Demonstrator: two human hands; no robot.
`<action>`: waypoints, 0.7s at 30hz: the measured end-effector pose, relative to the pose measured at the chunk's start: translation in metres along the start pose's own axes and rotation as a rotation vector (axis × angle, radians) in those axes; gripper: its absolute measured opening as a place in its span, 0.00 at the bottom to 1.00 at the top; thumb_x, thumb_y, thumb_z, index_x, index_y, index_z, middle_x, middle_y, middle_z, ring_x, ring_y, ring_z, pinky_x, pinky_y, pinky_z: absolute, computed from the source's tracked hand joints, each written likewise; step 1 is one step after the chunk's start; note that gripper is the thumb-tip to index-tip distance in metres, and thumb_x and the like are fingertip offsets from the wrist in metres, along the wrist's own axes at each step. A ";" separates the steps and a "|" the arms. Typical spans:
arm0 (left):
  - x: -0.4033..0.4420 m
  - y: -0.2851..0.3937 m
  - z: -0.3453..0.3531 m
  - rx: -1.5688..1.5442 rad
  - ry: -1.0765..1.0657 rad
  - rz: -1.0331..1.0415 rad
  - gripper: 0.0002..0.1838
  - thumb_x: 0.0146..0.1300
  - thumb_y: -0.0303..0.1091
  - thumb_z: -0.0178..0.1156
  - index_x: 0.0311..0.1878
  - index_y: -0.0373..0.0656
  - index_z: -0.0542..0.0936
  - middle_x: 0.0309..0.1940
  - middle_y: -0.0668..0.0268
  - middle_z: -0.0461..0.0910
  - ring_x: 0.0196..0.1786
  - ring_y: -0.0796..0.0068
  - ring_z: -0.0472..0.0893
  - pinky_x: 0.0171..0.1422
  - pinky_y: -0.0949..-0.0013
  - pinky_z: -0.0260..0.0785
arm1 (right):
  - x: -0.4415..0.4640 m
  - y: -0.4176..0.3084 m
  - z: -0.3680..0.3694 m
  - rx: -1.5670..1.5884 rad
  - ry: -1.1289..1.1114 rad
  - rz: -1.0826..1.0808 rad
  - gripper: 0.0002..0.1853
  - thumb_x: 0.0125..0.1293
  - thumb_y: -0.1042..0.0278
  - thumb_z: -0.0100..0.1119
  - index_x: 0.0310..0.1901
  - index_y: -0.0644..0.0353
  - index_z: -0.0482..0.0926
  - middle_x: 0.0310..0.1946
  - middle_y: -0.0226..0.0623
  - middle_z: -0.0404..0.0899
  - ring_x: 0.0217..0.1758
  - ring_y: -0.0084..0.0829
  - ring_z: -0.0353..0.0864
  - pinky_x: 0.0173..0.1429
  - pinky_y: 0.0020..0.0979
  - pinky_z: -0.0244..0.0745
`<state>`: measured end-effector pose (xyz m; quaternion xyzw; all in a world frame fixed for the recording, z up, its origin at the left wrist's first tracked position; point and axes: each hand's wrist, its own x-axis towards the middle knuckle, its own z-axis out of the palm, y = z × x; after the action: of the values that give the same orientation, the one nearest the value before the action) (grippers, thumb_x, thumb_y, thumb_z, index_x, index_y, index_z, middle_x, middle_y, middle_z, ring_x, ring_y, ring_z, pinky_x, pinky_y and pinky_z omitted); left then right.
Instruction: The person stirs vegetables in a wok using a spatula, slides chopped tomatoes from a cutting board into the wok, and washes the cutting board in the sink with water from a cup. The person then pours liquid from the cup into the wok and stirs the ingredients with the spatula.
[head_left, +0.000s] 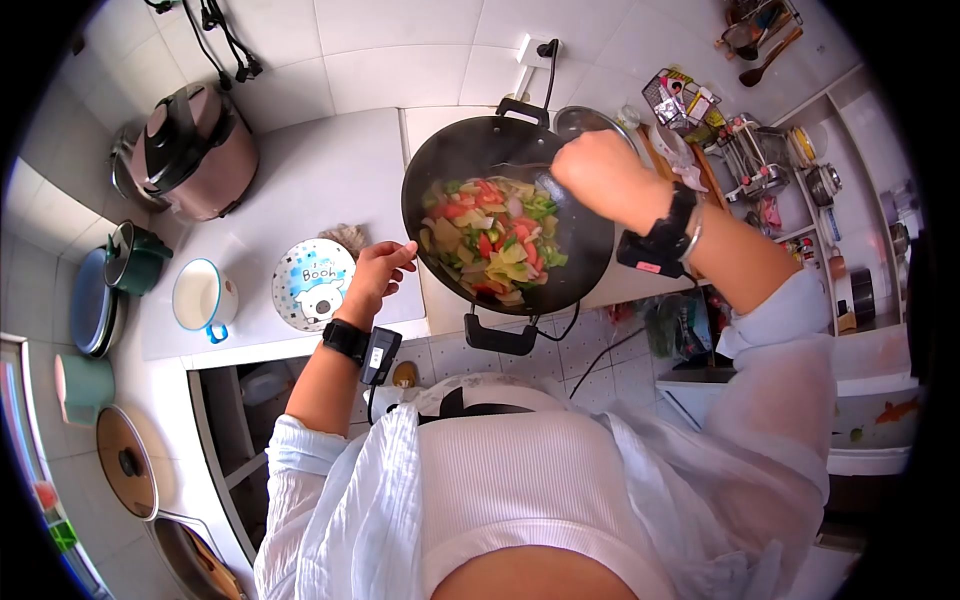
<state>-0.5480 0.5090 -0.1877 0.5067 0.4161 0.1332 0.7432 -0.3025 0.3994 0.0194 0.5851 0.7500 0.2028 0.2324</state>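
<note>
A black electric wok [590, 250] holds a steaming mix of chopped vegetables [495, 235], green, pale yellow and red. My right hand [610, 180] is closed above the wok's far right side, around a cooking utensil. Only a thin metal part of this utensil [525, 166] shows, reaching toward the food; its working end is hidden. My left hand [376, 275] is beside the wok's left rim, its fingers loosely bent and apart, with a fingertip at the rim. Just left of it lies a round plate [290, 275] with a cartoon pattern, partly covered by my wrist.
A white mug [204, 292] with a blue rim stands left of the plate. Farther back is a pink rice cooker [195, 160]. A glass lid [592, 122] lies behind the wok. Two wok handles [500, 336] stick out; a power cord [552, 75] runs to the wall socket.
</note>
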 end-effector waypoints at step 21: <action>-0.003 0.007 0.001 0.083 -0.010 -0.058 0.15 0.59 0.50 0.59 0.34 0.47 0.77 0.25 0.76 0.74 0.26 0.88 0.65 0.29 0.81 0.57 | -0.009 0.055 0.034 0.155 0.144 0.179 0.11 0.51 0.77 0.53 0.36 0.52 0.80 0.26 0.38 0.77 0.33 0.41 0.79 0.34 0.39 0.73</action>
<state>-0.5473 0.5094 -0.1804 0.5255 0.4318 0.0918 0.7272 -0.2379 0.4042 0.0244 0.6500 0.7228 0.2058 0.1133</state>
